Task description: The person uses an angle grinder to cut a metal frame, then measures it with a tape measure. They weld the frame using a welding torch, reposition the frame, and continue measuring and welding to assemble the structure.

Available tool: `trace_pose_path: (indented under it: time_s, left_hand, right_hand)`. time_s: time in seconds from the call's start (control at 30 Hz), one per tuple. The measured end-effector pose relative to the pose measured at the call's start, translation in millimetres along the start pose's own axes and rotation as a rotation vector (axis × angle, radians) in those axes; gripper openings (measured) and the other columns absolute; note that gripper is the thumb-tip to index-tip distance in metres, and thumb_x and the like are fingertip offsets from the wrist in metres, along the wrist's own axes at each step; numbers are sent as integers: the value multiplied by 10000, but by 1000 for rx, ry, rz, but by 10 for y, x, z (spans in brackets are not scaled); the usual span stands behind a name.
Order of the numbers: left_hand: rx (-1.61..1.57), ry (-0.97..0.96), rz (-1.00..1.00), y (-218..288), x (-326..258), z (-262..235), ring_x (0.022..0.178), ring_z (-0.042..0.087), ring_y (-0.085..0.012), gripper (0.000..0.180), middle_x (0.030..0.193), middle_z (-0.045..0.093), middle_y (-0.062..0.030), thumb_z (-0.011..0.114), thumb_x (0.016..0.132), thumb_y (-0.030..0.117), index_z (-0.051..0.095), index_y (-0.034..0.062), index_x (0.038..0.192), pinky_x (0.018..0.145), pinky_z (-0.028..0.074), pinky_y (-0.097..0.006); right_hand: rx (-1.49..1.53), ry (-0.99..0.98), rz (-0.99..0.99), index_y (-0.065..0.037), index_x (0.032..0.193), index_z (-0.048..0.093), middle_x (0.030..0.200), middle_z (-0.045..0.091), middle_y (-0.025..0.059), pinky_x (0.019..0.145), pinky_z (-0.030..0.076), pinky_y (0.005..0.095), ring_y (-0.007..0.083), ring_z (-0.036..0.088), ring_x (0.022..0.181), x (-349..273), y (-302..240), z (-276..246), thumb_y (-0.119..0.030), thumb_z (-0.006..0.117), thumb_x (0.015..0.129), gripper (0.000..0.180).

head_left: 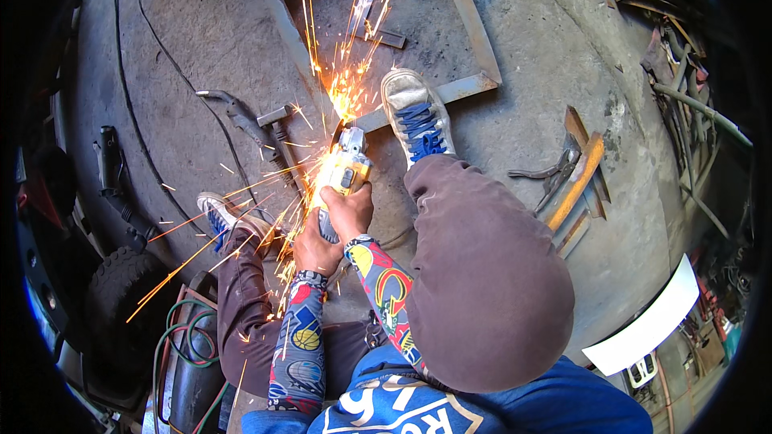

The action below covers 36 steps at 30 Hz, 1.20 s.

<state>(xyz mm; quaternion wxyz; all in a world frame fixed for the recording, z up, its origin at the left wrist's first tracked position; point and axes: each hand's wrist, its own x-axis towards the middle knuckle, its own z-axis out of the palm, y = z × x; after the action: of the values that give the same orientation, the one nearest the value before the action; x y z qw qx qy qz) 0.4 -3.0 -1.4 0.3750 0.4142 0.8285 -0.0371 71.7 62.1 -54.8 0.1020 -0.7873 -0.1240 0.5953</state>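
My left hand (316, 251) and my right hand (351, 210) are both closed round the body of a yellow and grey angle grinder (351, 169). The left hand grips nearer the rear, the right nearer the middle. At the grinder's head the disc meets the near left corner of a rectangular metal frame (470, 87) lying on the floor. Bright orange sparks (346, 96) spray away from the contact and back past my hands, partly hiding that corner. My right shoe (418, 116) rests at the frame's near bar; my left shoe (229, 221) is off to the left.
A hammer (275, 116) and a welding torch (241, 116) with cable lie left of the frame. Locking pliers (551, 170) and metal strips (583, 177) are at right. A tyre (121, 285) and a cylinder with hoses (189, 337) stand lower left. Scrap rods (700, 112) line the right edge.
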Motion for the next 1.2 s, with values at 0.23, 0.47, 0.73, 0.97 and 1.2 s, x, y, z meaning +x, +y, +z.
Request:
trace_pose_path:
  time_s: [0.23,0.47,0.73,0.97,1.2]
  left_hand:
    - [-9,-42,-46,50,1,-44,1027,710,-440,853,1083,721,-292,871,693,414,572,23,1389,909,557,-499]
    - [14,-87,-86,48,-1,-60,1043,707,-447,884,1097,721,-295,871,692,410,550,20,1418,916,557,-502]
    - [25,-48,-56,41,0,-52,1017,711,-452,884,1062,721,-305,880,685,422,560,17,1403,904,559,-498]
    - [30,-79,-58,115,37,-85,991,717,-443,906,1053,725,-297,876,686,434,541,24,1421,877,564,-505]
    - [52,-31,-30,126,18,-93,990,721,-440,898,1057,728,-292,874,686,445,551,27,1412,884,565,-506]
  right_hand:
    - [9,2,6,26,1230,565,1136,723,224,930,555,422,364,724,1036,10,24,12,-317,844,704,687]
    - [-31,8,-10,20,1207,540,1097,723,260,913,554,482,437,713,1013,-4,23,6,-360,829,699,698]
    - [-9,6,-11,21,1204,544,1105,720,264,912,555,480,444,710,1014,10,28,23,-356,821,705,684]
    - [25,-5,17,47,1234,562,1151,712,240,940,549,426,375,715,1055,1,-120,-40,-311,833,701,696]
    - [7,9,8,43,1220,559,1139,713,253,940,547,450,401,709,1053,4,-79,-21,-328,832,696,698]
